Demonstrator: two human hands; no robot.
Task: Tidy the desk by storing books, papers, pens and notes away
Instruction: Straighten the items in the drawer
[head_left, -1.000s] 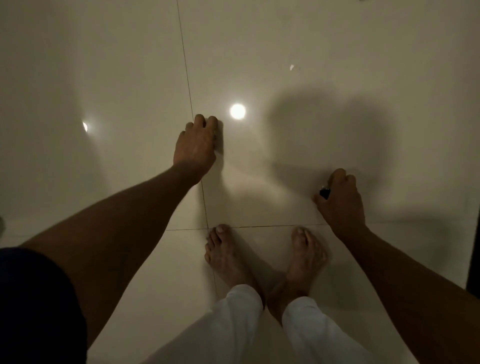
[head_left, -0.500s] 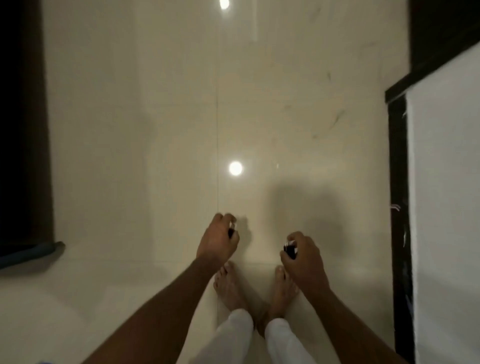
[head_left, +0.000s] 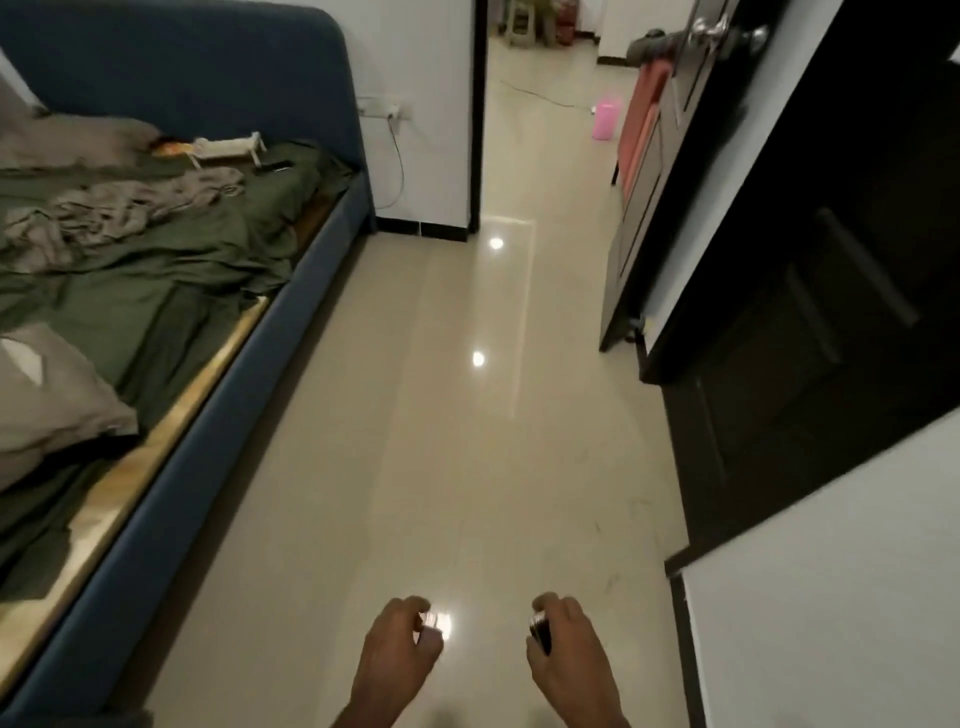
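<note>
Left hand (head_left: 397, 652) pinches blurred shiny bit (head_left: 430, 619), right hand (head_left: 569, 657) grips dark bit (head_left: 540, 630); both right of bed (head_left: 218, 415). Carry tight.

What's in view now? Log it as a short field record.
left hand: pinches a small shiny item, blurred
right hand: grips a small dark object
floor: glossy beige tile floor, below both hands
bed: blue upholstered bed frame on the left, with rumpled green sheet
door: dark wooden door, open, on the right
desk: not in view

No legible text, label or number anywhere.
</note>
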